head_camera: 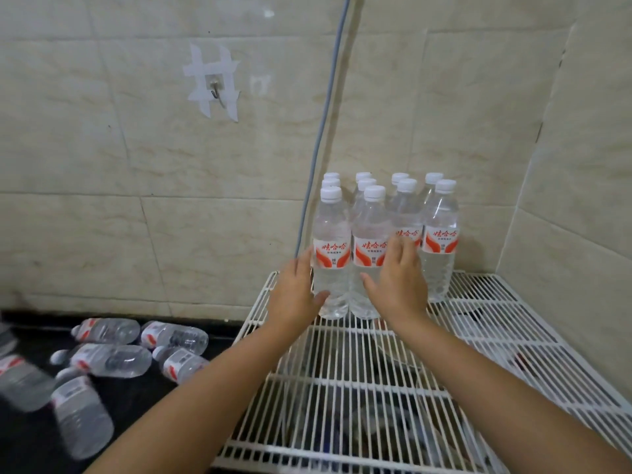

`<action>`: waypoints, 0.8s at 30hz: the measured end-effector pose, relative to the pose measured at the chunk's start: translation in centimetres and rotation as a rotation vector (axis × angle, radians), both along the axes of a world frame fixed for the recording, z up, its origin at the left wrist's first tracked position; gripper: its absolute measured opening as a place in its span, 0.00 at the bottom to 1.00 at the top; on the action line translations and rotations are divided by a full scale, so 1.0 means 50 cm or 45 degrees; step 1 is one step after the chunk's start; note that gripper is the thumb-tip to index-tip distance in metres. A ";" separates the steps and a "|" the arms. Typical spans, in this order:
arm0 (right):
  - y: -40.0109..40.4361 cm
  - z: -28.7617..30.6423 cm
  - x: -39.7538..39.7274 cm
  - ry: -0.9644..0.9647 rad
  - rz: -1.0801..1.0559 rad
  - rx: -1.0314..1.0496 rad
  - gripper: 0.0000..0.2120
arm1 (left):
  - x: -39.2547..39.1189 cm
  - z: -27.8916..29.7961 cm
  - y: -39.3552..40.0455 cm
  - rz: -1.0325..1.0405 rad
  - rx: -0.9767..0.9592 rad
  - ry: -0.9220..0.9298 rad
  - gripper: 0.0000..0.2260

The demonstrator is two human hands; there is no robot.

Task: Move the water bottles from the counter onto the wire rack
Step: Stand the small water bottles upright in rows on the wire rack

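Observation:
Several clear water bottles with white caps and red-and-white labels stand upright in rows at the back of the white wire rack (376,378), against the tiled wall. My left hand (294,295) rests against the left side of the front-left bottle (331,234), fingers spread and thumb touching its base. My right hand (398,282) lies flat with fingers apart against the right side of the front bottle beside it (371,234). Neither hand wraps around a bottle. Several more bottles (113,359) lie on their sides on the dark counter (143,401) at lower left.
A grey cable (321,131) runs down the wall just left of the standing bottles. A taped hook (215,88) hangs on the tiles. The rack sits in a corner, with a wall on its right. Dark items show under the wires.

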State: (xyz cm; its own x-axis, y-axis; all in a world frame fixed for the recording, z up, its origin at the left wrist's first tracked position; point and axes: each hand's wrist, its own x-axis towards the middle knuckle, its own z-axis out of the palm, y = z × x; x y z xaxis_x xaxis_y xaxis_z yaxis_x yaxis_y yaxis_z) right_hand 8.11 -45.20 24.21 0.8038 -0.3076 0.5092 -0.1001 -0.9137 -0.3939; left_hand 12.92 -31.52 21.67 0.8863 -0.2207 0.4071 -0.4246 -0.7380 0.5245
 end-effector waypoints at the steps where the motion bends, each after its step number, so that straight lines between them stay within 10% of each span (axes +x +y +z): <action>1: 0.010 0.003 -0.004 -0.021 0.015 -0.076 0.35 | -0.005 0.005 0.015 0.053 0.057 -0.026 0.30; 14: 0.445 -0.015 0.055 -0.015 0.591 -0.445 0.21 | -0.056 -0.073 0.432 0.757 0.281 0.053 0.18; 24: 0.783 -0.216 0.175 0.574 0.578 -0.445 0.22 | -0.015 -0.254 0.738 0.864 0.358 0.591 0.22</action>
State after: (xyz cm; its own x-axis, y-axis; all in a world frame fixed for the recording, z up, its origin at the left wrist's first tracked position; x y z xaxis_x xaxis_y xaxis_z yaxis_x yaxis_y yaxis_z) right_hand 16.87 -6.08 13.42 0.9683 0.2262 0.1057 0.2352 -0.9685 -0.0818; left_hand 12.15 5.36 8.95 0.9258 0.3774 -0.0185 0.3657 -0.8824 0.2960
